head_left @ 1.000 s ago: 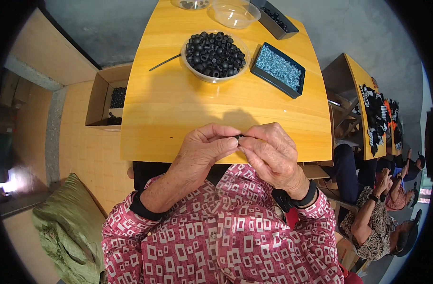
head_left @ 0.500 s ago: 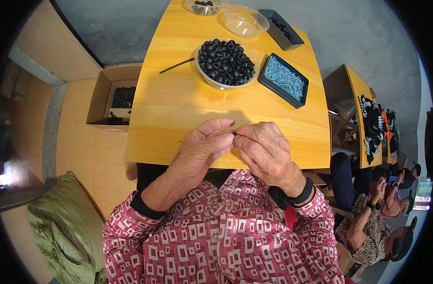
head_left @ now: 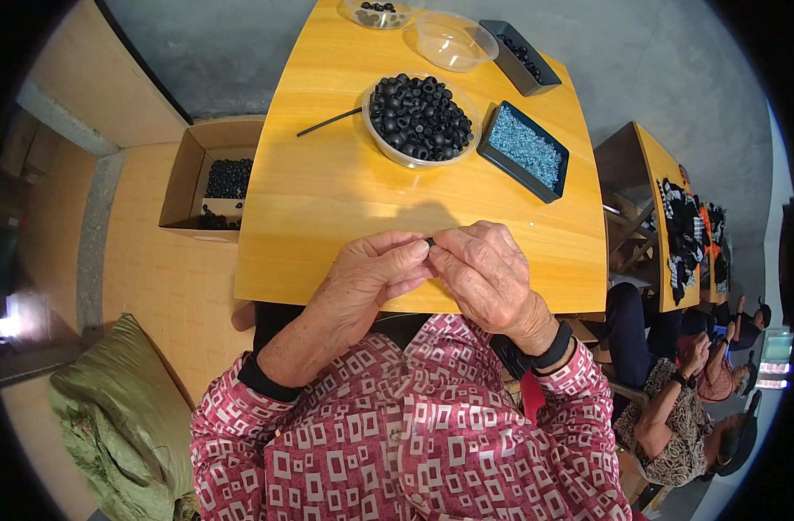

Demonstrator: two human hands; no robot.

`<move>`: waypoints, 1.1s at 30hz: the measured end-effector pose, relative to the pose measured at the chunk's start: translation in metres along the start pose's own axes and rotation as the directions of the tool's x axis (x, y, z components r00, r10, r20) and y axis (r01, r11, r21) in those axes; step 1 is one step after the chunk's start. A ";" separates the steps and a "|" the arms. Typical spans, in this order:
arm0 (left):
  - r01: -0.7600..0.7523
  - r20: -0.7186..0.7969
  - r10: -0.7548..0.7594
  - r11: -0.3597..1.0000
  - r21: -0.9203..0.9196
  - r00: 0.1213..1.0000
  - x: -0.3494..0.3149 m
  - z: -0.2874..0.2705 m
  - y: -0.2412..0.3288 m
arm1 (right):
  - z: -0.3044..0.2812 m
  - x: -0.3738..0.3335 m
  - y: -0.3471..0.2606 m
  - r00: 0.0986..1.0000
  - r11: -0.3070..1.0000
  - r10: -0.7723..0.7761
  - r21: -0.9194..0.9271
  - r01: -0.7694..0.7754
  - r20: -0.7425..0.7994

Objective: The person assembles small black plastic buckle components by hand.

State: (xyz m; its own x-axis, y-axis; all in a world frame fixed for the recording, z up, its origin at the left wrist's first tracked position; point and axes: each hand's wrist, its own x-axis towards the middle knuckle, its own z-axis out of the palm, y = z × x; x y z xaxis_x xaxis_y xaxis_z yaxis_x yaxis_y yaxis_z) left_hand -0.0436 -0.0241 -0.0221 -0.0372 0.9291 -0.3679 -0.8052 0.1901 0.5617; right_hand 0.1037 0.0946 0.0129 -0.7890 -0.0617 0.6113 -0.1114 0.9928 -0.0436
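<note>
Over the front part of the yellow table [head_left: 327,187], my two hands meet at the fingertips. My left hand [head_left: 367,273] pinches a small black piece [head_left: 430,242] between thumb and forefinger; only a bit of it shows. Closed fingertips of my right hand [head_left: 488,273] press against the same spot from the right, and what lies between them is hidden. Beyond the hands stands a clear round bowl [head_left: 403,160] heaped with black, hollow, cap-like pieces [head_left: 419,117]. To its right, a dark tray [head_left: 519,178] holds many tiny blue-grey bits [head_left: 526,149].
A thin black rod [head_left: 329,122] lies against the bowl's left side. Farther back are a clear bowl [head_left: 453,56], another tub [head_left: 381,16] and a dark bin [head_left: 526,76]. An open carton [head_left: 181,187] stands left of the table; a green sack [head_left: 123,417] sits nearer. People [head_left: 675,425] sit at right.
My left forefinger has come down from a raised position onto the small black piece. The right hand stays at nearly the same place, and the view has shifted slightly.
</note>
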 end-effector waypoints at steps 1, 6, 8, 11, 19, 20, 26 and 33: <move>0.013 -0.002 -0.013 1.000 -0.015 1.000 0.000 0.000 0.000 | 0.000 0.000 0.000 1.000 1.000 0.001 -0.002 -0.001 0.000; -0.016 -0.003 0.016 0.999 -0.043 1.000 0.001 -0.003 -0.004 | -0.002 0.005 0.002 1.000 0.998 0.028 0.060 -0.028 -0.003; -0.030 0.005 0.030 0.998 -0.062 1.000 0.002 -0.004 -0.003 | -0.005 0.010 -0.001 0.998 0.994 0.068 0.091 -0.068 0.001; -0.037 -0.013 0.035 0.992 -0.119 0.999 0.001 -0.002 0.000 | -0.017 0.021 0.004 0.990 0.976 0.140 0.167 -0.141 0.017; -0.010 0.010 0.011 0.996 -0.093 1.000 -0.002 0.008 0.002 | -0.038 0.043 0.091 0.809 0.819 0.572 -0.030 -0.573 0.137; -0.011 0.009 0.012 0.995 -0.094 1.000 -0.001 0.007 0.002 | -0.035 0.043 0.100 0.798 0.815 0.577 -0.055 -0.577 0.172; 0.011 -0.017 -0.014 0.988 -0.152 1.000 -0.001 0.006 0.003 | -0.019 0.054 0.118 0.802 0.879 0.472 -0.258 -0.400 0.366; -0.008 -0.019 0.005 0.982 -0.190 1.000 0.001 0.004 -0.001 | -0.011 0.063 0.134 0.674 0.816 0.578 -0.338 -0.469 0.461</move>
State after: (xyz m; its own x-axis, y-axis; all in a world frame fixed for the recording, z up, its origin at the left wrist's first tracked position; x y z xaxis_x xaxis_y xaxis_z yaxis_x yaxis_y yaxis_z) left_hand -0.0405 -0.0223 -0.0201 -0.0526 0.9238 -0.3793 -0.9025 0.1187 0.4140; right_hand 0.0460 0.2250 0.0543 -0.8742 0.4850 0.0225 0.4833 0.8737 -0.0556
